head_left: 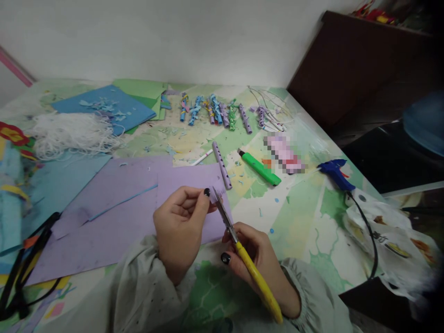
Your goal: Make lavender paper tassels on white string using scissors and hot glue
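Note:
Between thumb and fingers, my left hand [182,226] pinches a small purple paper strip [212,190] that looks fringed at its edge. Yellow-handled scissors [255,273] are in my right hand [255,252], their blades pointing away from me and touching or nearly touching the strip. The blades look almost closed. Under both hands lies a sheet of purple foam or paper [190,178]. Just beyond the blades rests a rolled purple tube with dark spots [222,165]. A green utility knife [259,167] lies to its right.
Several decorated paper rolls [215,111] stand in a row near the wall. White string [69,136] and blue sheets [135,111] lie at the left. A blue glue gun [336,173], its cord and a plastic bag [388,240] sit at the right edge. A pixelated pink object [284,153] is near the knife.

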Tool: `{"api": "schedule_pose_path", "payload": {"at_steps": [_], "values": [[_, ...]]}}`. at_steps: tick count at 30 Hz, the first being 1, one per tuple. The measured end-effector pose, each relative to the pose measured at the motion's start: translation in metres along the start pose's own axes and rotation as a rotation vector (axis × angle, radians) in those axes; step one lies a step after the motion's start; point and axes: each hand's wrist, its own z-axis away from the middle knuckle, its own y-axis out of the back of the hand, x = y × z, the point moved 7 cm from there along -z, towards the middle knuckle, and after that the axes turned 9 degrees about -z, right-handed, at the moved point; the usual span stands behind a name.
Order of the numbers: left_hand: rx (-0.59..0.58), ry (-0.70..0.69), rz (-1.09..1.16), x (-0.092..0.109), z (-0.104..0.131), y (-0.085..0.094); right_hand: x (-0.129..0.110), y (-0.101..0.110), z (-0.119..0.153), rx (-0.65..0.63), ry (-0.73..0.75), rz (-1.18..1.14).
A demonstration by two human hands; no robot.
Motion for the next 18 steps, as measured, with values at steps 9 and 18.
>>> {"api": "schedule_pose_path", "payload": {"at_steps": [9, 18], "values": [[0.032, -0.032, -0.091, 0.0041, -0.0008, 0.0027, -0.0012, -0.0003, 0.0007, 0.012, 0.008, 0.000], [0.025, -0.035, -0.118, 0.0020, -0.0005, 0.0033, -0.0031, -0.0007, 0.0005, 0.023, 0.017, 0.047]]}}
